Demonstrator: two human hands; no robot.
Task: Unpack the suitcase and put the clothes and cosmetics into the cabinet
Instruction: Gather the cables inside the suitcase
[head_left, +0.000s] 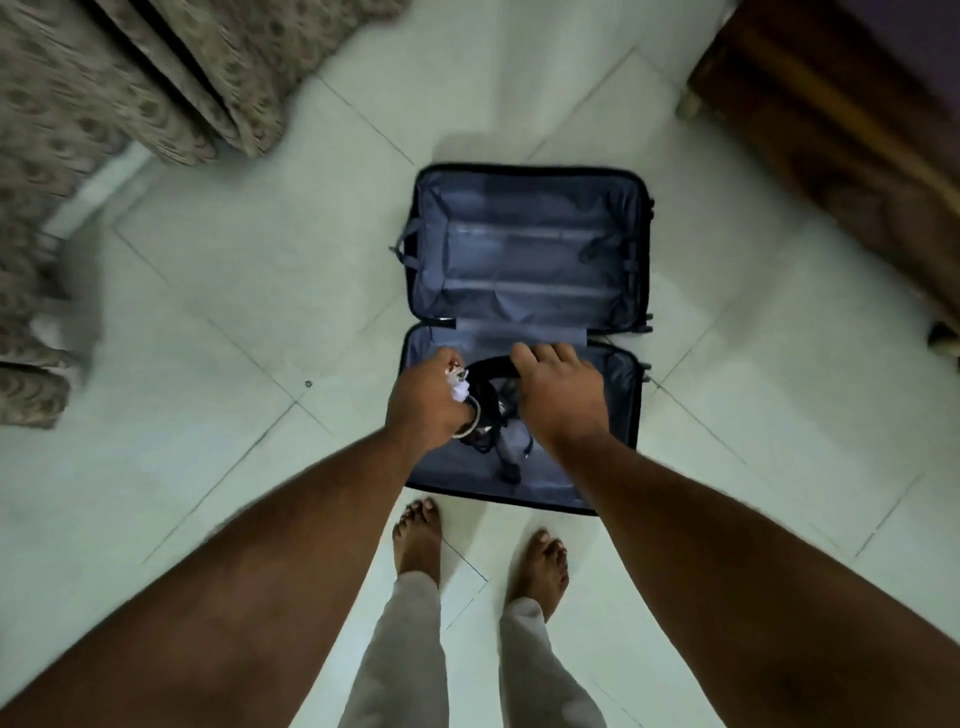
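- Small white and metallic items (460, 387), too blurred to identify, are gripped in the curled left hand (426, 400) at frame centre.
- The right hand (561, 395) is held with relaxed fingers over a black pouch (491, 395) in the open dark grey-lined suitcase (530, 249).

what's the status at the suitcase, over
Left hand grips small white items. Right hand open over dark pouch. Suitcase far half bare. Nothing blocking.

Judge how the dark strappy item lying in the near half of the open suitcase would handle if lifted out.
The dark item looks soft and limp: its loops and a trailing strap sag over the lining, so it would likely droop rather than hold shape. It looks light for its size. The trailing end may snag or drag on the suitcase.
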